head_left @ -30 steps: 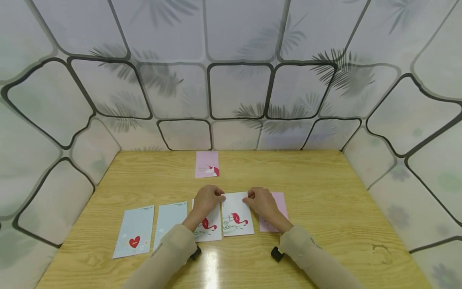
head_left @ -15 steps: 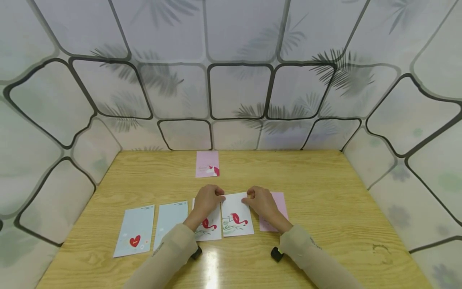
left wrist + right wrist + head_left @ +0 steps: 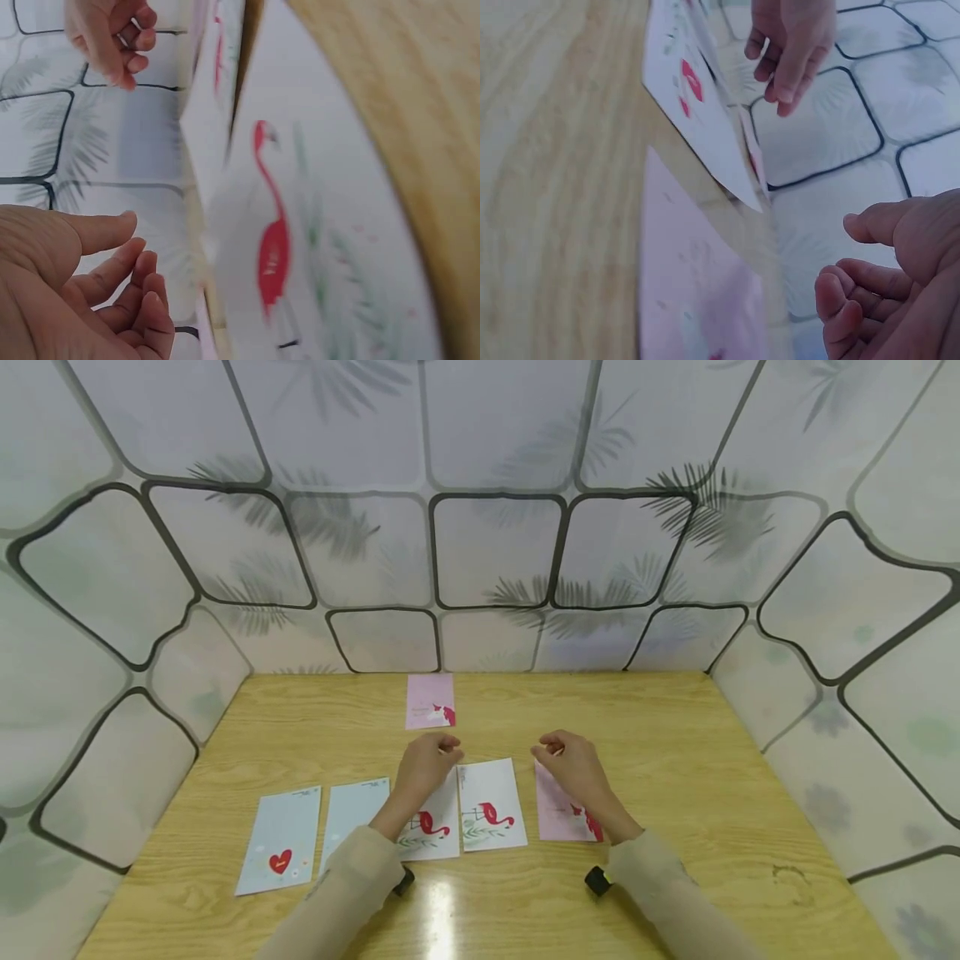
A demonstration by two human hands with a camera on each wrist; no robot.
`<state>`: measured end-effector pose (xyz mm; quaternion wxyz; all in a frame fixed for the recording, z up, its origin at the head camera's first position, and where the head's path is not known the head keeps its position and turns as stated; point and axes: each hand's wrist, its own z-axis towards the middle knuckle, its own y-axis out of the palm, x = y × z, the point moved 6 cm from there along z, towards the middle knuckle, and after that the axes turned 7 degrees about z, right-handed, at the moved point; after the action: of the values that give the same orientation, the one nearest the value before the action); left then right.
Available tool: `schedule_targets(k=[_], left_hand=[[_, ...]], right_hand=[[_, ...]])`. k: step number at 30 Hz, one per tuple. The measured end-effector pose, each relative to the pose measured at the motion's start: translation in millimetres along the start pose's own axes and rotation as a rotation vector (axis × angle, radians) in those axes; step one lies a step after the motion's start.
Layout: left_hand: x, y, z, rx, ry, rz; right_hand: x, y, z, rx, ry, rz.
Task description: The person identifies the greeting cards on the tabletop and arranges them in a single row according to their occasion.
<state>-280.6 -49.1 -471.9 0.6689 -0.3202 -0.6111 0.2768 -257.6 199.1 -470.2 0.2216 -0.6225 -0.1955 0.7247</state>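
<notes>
My left hand (image 3: 423, 770) hovers over the top of the left flamingo card (image 3: 442, 846), its fingers loosely bent and holding nothing. In the left wrist view, a gap shows between that hand's thumb and fingers (image 3: 112, 262). The right flamingo card (image 3: 489, 783) lies flat between my hands, bare of both. Over the near pink unicorn card (image 3: 557, 822) is my right hand (image 3: 579, 770), covering part of it. The right wrist view shows its thumb and relaxed fingers (image 3: 881, 281) apart, with nothing in them.
Two pale blue cards lie at the left: one with a red heart (image 3: 283, 827), the other (image 3: 358, 806) partly behind my left forearm. A second pink unicorn card (image 3: 429, 697) lies at the back of the wooden table (image 3: 645, 718). Patterned cloth walls (image 3: 498, 552) enclose the table.
Both hands have let go of the right flamingo card's top corners and lifted away. The right hand moved right over the pink card; the left moved slightly up and left.
</notes>
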Motion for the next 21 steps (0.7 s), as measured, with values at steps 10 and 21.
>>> schedule_targets(k=[10,21], left_hand=[[20.6,-11.3,0.0,-0.009,0.065,-0.076],[48.4,3.4,0.9,-0.064,0.106,-0.127]], right_hand=[[16.4,-40.4,-3.8,0.006,0.036,0.002],[40.6,-60.7,-15.8,-0.021,0.118,-0.045]])
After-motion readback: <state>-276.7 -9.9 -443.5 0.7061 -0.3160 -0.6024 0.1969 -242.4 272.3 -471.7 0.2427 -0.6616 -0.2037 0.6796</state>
